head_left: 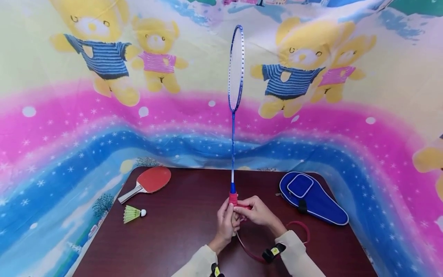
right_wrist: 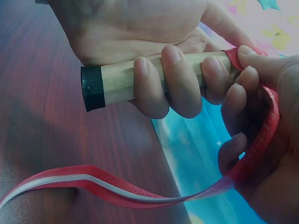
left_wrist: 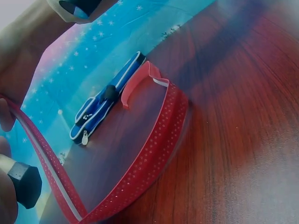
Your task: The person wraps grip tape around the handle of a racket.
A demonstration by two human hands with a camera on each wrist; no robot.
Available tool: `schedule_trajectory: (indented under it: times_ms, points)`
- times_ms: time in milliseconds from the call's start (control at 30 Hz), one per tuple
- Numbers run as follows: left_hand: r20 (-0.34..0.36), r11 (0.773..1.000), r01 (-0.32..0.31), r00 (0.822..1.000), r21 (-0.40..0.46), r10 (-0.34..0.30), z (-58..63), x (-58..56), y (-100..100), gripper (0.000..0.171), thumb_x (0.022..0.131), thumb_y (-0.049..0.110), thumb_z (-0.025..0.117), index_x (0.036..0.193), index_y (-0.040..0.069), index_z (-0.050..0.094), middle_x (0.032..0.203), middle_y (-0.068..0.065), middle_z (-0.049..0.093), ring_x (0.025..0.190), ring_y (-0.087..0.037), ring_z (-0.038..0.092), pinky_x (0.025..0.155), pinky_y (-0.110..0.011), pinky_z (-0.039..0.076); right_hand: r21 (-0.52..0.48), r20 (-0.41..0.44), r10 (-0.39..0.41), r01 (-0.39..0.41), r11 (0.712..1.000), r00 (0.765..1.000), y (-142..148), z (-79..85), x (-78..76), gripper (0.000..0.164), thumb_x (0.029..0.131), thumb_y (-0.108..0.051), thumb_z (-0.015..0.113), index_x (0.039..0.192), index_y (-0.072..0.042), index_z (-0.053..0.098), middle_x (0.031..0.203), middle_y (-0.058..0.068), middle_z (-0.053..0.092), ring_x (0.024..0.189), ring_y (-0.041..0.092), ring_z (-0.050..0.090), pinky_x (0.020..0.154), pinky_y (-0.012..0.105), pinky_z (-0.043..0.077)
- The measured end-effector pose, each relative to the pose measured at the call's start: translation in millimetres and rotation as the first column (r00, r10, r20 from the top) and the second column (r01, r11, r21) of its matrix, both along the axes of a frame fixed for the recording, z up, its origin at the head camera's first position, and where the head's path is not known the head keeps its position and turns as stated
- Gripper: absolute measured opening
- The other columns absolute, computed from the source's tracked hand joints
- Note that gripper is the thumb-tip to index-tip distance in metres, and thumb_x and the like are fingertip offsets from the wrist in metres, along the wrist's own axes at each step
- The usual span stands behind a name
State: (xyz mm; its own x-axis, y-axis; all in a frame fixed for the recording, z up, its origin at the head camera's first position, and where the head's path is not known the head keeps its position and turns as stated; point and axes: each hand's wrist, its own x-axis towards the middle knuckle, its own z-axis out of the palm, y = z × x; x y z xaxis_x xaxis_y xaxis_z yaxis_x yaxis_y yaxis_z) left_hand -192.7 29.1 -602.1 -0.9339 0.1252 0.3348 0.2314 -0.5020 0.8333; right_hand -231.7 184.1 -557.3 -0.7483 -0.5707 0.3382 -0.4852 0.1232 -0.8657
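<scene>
A blue badminton racket (head_left: 233, 146) stands upright above the table in the head view. My left hand (head_left: 225, 221) grips its handle, fingers curled round the bare wooden shaft (right_wrist: 119, 81) with its black end cap (right_wrist: 92, 88). Red grip tape covers the top of the handle. Just beside it, my right hand (head_left: 258, 213) pinches the perforated red grip tape (right_wrist: 261, 149) between thumb and fingers at the handle. The loose tape (left_wrist: 140, 182), with a pale strip along it, hangs in a long loop down over the table.
On the table (head_left: 173, 238), a red table tennis paddle (head_left: 155, 180) and a yellow shuttlecock (head_left: 133, 214) lie at the left. A blue paddle case (head_left: 318, 200) lies at the right. Behind hangs a patterned cloth (head_left: 204, 77) with bears.
</scene>
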Motion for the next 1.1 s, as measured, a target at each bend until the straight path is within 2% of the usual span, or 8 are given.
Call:
schedule_trajectory:
  times_ms: [233,433,567,700,833,933,1000,1100]
  points:
    - [-0.006,0.991,0.12,0.993,0.053,-0.12,2.5,-3.1,-4.3,0.035,0.114,0.033,0.032,0.14,0.02,0.051,0.071,-0.002,0.048,0.046,0.001,0.035,0.036,-0.02,0.027,-0.054,0.025,0.067,-0.065,0.996,0.997,3.3,3.7,-0.9,0.018,0.098,0.006,0.061,0.11,0.012,0.073,0.062,0.026,0.061,0.052,-0.002,0.054,0.044,0.024,0.051]
    - [-0.029,0.977,0.195,0.981,0.087,-0.194,2.9,-4.9,-7.7,0.037,0.114,0.03,0.027,0.14,0.017,0.05,0.073,0.0,0.055,0.045,0.001,0.034,0.032,-0.022,0.025,-0.029,0.055,0.077,-0.075,0.997,0.996,4.0,5.2,-0.9,0.02,0.099,0.004,0.061,0.114,0.011,0.072,0.063,0.026,0.06,0.053,-0.001,0.056,0.046,0.024,0.054]
    - [-0.038,0.972,0.224,0.974,0.076,-0.222,1.5,-5.9,-9.4,0.038,0.114,0.032,0.027,0.14,0.017,0.05,0.07,0.002,0.051,0.044,0.0,0.033,0.032,-0.021,0.026,-0.01,0.052,0.07,-0.07,0.998,0.996,3.7,2.8,-0.3,0.02,0.1,0.001,0.061,0.114,0.009,0.072,0.064,0.025,0.06,0.054,-0.001,0.056,0.047,0.025,0.055]
    - [-0.047,0.982,0.187,0.981,0.005,-0.187,1.5,-6.4,-7.5,0.037,0.113,0.026,0.035,0.147,0.013,0.045,0.069,0.002,0.045,0.045,-0.001,0.034,0.034,-0.019,0.029,-0.023,0.022,0.043,-0.042,0.999,0.999,5.8,0.6,-0.6,0.018,0.1,0.002,0.061,0.112,0.01,0.073,0.063,0.025,0.06,0.051,0.006,0.055,0.043,0.031,0.053]
    - [-0.031,0.995,0.067,0.997,-0.076,-0.07,0.0,-5.4,-2.7,0.044,0.11,0.015,0.046,0.152,0.006,0.037,0.08,0.0,0.057,0.051,-0.005,0.044,0.039,-0.021,0.038,-0.058,-0.012,0.001,-0.002,0.998,1.0,9.5,-3.7,0.0,0.02,0.099,0.005,0.061,0.115,0.012,0.071,0.061,0.025,0.059,0.048,0.019,0.055,0.041,0.036,0.053]
    - [-0.013,0.994,-0.006,1.0,-0.105,0.005,-2.3,-4.5,-0.3,0.046,0.109,0.013,0.048,0.153,0.002,0.039,0.081,-0.017,0.059,0.055,-0.013,0.051,0.041,-0.032,0.046,-0.071,-0.038,-0.027,0.024,0.997,0.999,10.7,-7.2,0.3,0.02,0.099,0.004,0.062,0.114,0.009,0.072,0.06,0.021,0.059,0.044,0.025,0.054,0.04,0.032,0.052]
    - [-0.006,0.995,-0.006,1.0,-0.098,0.006,-3.2,-4.0,-0.2,0.043,0.11,0.014,0.047,0.151,0.003,0.044,0.079,-0.027,0.056,0.057,-0.014,0.054,0.044,-0.037,0.05,-0.084,-0.052,-0.024,0.02,0.996,0.998,9.7,-8.7,-0.3,0.018,0.098,0.004,0.062,0.112,0.008,0.073,0.06,0.02,0.06,0.042,0.027,0.054,0.039,0.032,0.051]
    - [0.001,0.998,0.041,0.999,-0.05,-0.041,-3.5,-3.1,-2.1,0.038,0.112,0.018,0.041,0.147,0.006,0.048,0.074,-0.021,0.053,0.052,-0.01,0.05,0.041,-0.029,0.046,-0.065,-0.044,-0.015,0.012,0.998,0.999,7.5,-7.9,-2.4,0.018,0.099,0.001,0.064,0.112,0.004,0.075,0.062,0.018,0.062,0.043,0.035,0.054,0.039,0.035,0.052]
